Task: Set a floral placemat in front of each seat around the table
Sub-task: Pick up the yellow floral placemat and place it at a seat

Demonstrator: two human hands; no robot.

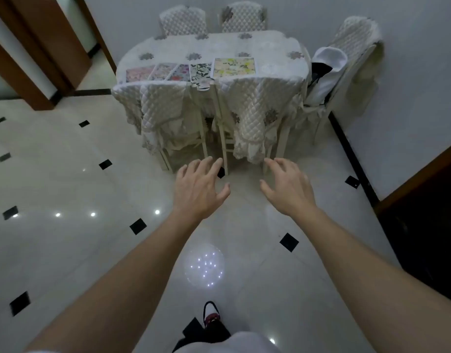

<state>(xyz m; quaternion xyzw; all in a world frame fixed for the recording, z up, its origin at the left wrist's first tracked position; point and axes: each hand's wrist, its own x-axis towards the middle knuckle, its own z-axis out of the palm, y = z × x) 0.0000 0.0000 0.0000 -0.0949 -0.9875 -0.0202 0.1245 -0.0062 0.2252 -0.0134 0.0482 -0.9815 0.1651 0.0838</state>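
Several floral placemats lie in a row along the near edge of the table (244, 47), which has a white embroidered cloth. A pink placemat (139, 73) is at the left, overlapping mats (178, 72) sit in the middle, and a yellow-green placemat (234, 67) lies at the right. My left hand (200, 187) and my right hand (287, 186) are stretched out over the floor, well short of the table, fingers spread and holding nothing.
Quilted-cover chairs stand around the table: two near ones (163, 110) (255, 110) pushed in, two at the far side (183, 21), one at the right (346, 59) with a white and black garment (326, 70). Glossy tiled floor (66, 200) spreads before me; a door frame (41, 47) stands left.
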